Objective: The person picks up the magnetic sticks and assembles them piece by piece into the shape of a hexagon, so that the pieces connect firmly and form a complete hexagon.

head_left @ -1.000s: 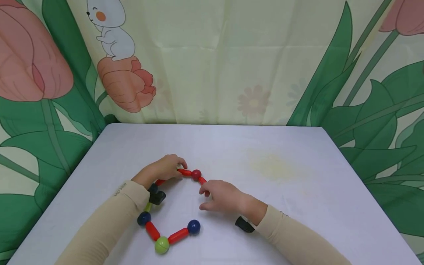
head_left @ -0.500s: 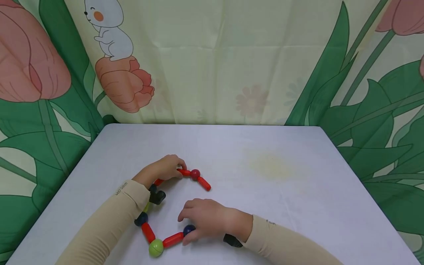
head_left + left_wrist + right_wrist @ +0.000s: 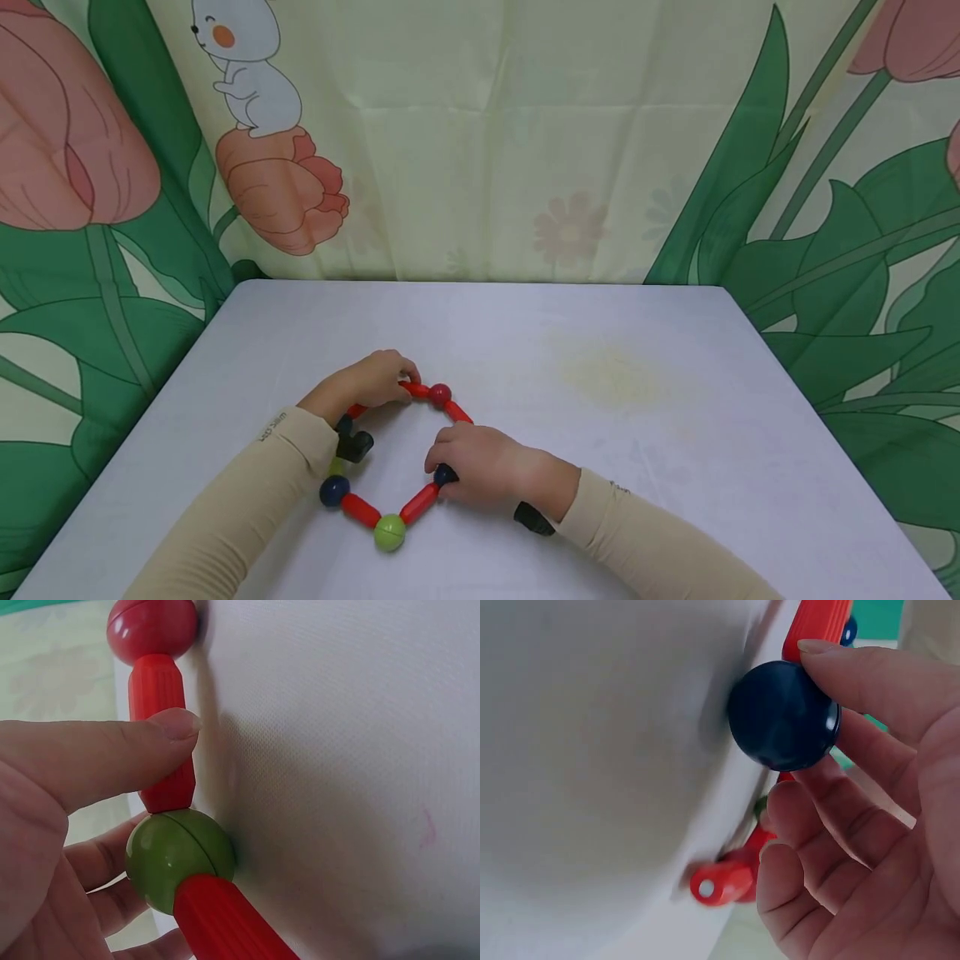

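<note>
A chain of red rods and coloured balls curves round on the white table. At its far side my left hand [image 3: 373,380] pinches a red rod [image 3: 160,690], thumb across it, between a red ball [image 3: 152,630] and a green ball [image 3: 180,855]. My right hand [image 3: 491,468] holds the dark blue ball [image 3: 784,716] at one chain end, thumb tip by the red rod [image 3: 819,628] joined to it. Beyond that ball, apart from it, is the metal-tipped free end of another red rod [image 3: 724,883]. A light green ball [image 3: 389,532] marks the chain's near corner.
Another dark blue ball [image 3: 334,491] lies in the chain near the left forearm. Black wrist cameras [image 3: 354,447] hang under both wrists. A printed cloth backdrop [image 3: 480,167] stands behind the table's far edge.
My right hand left the red rod at the far right, came nearer to take the dark blue end ball, then moved it up and right, swinging the near chain along. The left hand stays put.
</note>
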